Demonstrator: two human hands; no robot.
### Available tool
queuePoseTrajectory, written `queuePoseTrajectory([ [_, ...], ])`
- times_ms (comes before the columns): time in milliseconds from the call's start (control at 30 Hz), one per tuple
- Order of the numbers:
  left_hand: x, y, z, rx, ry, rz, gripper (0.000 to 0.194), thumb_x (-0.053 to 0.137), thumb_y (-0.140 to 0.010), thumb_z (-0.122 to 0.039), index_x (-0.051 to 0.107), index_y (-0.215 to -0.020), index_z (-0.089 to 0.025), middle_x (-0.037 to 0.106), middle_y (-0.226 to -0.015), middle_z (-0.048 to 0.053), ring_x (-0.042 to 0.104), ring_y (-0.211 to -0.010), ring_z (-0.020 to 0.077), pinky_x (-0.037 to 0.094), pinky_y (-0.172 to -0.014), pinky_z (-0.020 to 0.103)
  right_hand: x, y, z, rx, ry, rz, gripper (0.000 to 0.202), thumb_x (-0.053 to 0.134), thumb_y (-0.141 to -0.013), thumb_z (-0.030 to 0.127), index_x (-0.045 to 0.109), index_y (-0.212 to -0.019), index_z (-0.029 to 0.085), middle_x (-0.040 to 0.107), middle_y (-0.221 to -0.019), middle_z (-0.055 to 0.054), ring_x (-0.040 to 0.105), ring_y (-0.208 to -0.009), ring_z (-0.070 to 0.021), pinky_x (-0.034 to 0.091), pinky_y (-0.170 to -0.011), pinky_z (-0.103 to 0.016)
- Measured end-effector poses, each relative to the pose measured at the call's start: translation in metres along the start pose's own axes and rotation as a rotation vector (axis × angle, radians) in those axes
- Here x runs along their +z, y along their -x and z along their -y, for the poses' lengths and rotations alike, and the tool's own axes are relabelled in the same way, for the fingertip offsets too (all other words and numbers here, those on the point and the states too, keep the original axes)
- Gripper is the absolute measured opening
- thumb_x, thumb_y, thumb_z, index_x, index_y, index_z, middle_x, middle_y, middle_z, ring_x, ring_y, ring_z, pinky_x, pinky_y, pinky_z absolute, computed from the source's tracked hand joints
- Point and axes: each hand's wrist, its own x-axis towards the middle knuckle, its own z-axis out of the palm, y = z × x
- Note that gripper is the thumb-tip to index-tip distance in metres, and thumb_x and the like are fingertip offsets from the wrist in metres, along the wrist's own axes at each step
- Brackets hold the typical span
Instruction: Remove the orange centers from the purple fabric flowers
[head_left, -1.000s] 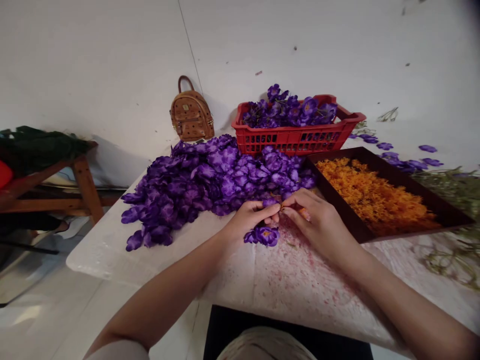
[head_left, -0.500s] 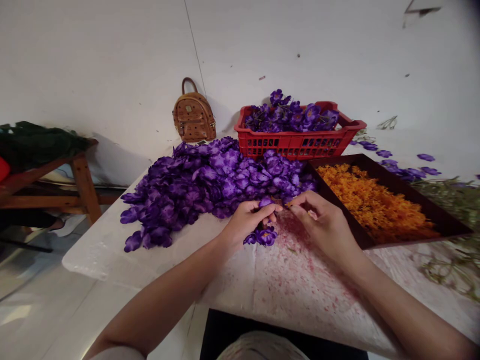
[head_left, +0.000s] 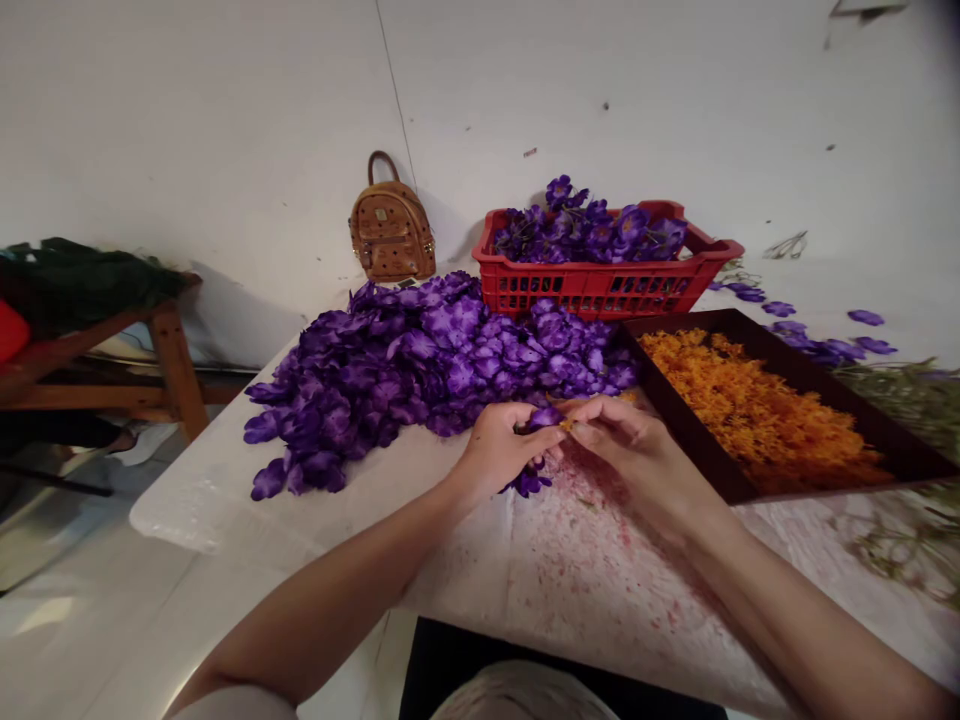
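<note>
My left hand (head_left: 501,446) is closed around a purple flower (head_left: 546,417) over the table, with more purple petals (head_left: 531,482) hanging just below its fingers. Touching or nearly touching it, my right hand (head_left: 630,440) pinches a small orange piece (head_left: 567,425) against the flower. Behind my hands lies a big heap of purple blossoms (head_left: 420,350). A dark tray (head_left: 814,385) of orange flower centres (head_left: 757,410) stands to the right of my right hand. The stems in my left hand are mostly hidden.
A red crate (head_left: 600,285) with purple flowers stands behind the heap. Left of it, a brown backpack (head_left: 393,230) leans on the wall. Green stems (head_left: 900,540) and loose purple petals (head_left: 832,350) lie at the right. A wooden bench (head_left: 176,370) is at the left.
My right hand has moved left to meet my left hand, bringing the orange piece to the flower. The petals below my left hand are now turned and partly covered.
</note>
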Motion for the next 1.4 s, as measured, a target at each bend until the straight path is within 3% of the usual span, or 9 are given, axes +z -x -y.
queuePoseTrajectory([
  [67,0.0005,0.0009,-0.0004,-0.008,-0.002,0.025,0.032,0.086,-0.079,-0.040,0.070,-0.072,-0.013,0.071,-0.066,0.004,0.051,-0.050,0.0079,0.039,-0.050,0.021,0.0019,0.0002,-0.0005,0.013,0.021,0.026,0.023,0.073,-0.090,0.044,0.067,-0.081,0.023,0.068,-0.085,-0.003,0.062,-0.081,-0.0207,0.047,-0.077,-0.036],
  [233,-0.0009,0.0015,-0.0052,-0.015,0.058,0.079,0.029,0.088,-0.076,-0.037,0.072,-0.073,-0.013,0.073,-0.068,0.004,0.054,-0.053,0.0079,0.043,-0.054,0.021,0.0005,-0.0012,-0.0044,-0.005,0.070,-0.093,0.023,0.072,-0.089,0.043,0.064,-0.080,0.023,0.065,-0.080,-0.001,0.057,-0.075,-0.0189,0.044,-0.072,-0.033],
  [467,-0.0032,-0.0017,-0.0068,-0.033,0.112,-0.043,0.019,0.079,-0.085,-0.029,0.072,-0.076,-0.014,0.073,-0.068,0.003,0.055,-0.050,0.0075,0.044,-0.053,0.020,-0.0010,0.0009,-0.0026,0.008,0.063,-0.144,0.023,0.071,-0.089,0.043,0.064,-0.079,0.023,0.066,-0.087,-0.002,0.058,-0.082,-0.0203,0.043,-0.075,-0.034],
  [567,-0.0027,-0.0009,-0.0089,-0.022,0.076,-0.071,0.019,0.079,-0.085,-0.028,0.071,-0.075,-0.014,0.073,-0.067,0.003,0.054,-0.049,0.0073,0.044,-0.051,0.020,-0.0020,0.0033,-0.0009,0.010,0.054,-0.129,0.022,0.071,-0.089,0.042,0.064,-0.079,0.024,0.069,-0.094,-0.004,0.061,-0.090,-0.0224,0.045,-0.080,-0.036],
  [733,0.0003,0.0000,-0.0089,-0.008,0.066,-0.067,0.019,0.079,-0.083,-0.029,0.068,-0.078,-0.015,0.073,-0.067,0.002,0.053,-0.046,0.0064,0.042,-0.048,0.020,-0.0026,0.0025,-0.0019,0.010,0.147,-0.076,0.020,0.068,-0.088,0.040,0.062,-0.077,0.024,0.060,-0.078,0.000,0.053,-0.074,-0.0193,0.041,-0.070,-0.035],
  [1067,0.0023,-0.0009,-0.0060,-0.015,0.131,-0.044,0.028,0.084,-0.079,-0.035,0.064,-0.083,-0.016,0.073,-0.065,0.001,0.053,-0.046,0.0069,0.042,-0.048,0.020,-0.0052,-0.0024,-0.0065,-0.064,0.272,-0.051,0.021,0.064,-0.090,0.039,0.059,-0.075,0.025,0.061,-0.076,-0.001,0.057,-0.073,-0.0205,0.044,-0.069,-0.036],
  [1300,0.0007,-0.0005,-0.0044,-0.001,0.169,0.043,0.025,0.079,-0.084,-0.035,0.067,-0.078,-0.014,0.073,-0.068,0.004,0.054,-0.051,0.0076,0.042,-0.052,0.021,-0.0010,-0.0020,-0.0076,-0.073,0.388,-0.082,0.020,0.060,-0.090,0.036,0.057,-0.075,0.025,0.060,-0.073,-0.002,0.054,-0.070,-0.0207,0.042,-0.067,-0.035],
  [1400,-0.0014,-0.0018,-0.0044,0.034,0.183,0.078,0.027,0.073,-0.089,-0.039,0.071,-0.081,-0.013,0.072,-0.067,0.004,0.053,-0.050,0.0077,0.042,-0.053,0.022,-0.0013,-0.0013,-0.0074,-0.056,0.323,-0.069,0.021,0.063,-0.090,0.038,0.056,-0.076,0.025,0.060,-0.075,-0.002,0.054,-0.073,-0.0210,0.041,-0.070,-0.036],
])
